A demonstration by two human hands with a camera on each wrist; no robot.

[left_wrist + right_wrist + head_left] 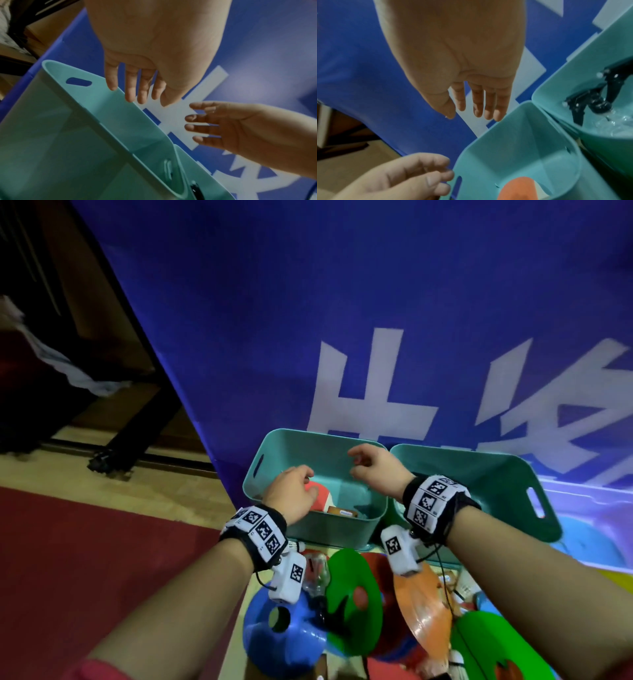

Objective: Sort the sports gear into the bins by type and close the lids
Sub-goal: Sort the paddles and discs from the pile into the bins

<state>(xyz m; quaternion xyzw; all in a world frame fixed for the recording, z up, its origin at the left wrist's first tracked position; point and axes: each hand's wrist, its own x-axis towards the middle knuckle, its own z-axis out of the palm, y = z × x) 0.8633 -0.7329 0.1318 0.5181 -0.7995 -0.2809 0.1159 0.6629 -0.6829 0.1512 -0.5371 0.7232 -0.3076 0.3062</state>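
Two teal bins stand open side by side against a blue banner. The left bin point(274, 460) point(68, 121) point(505, 148) holds a red paddle point(320, 494) point(517, 189). The right bin point(496, 474) point(573, 83) holds a black item and clear plastic point(590, 100). My left hand point(294, 491) point(137, 94) hovers over the left bin's near left side, fingers relaxed and empty. My right hand point(370, 463) point(476, 108) hangs above the same bin's right rim, also empty. No lids show.
A heap of gear lies in front of the bins: a blue piece with a hole point(284, 642), green paddles point(352, 601), an orange paddle point(424, 611), a clear tube point(315, 573). A red mat point(85, 559) covers the floor at left. The banner point(342, 320) rises behind.
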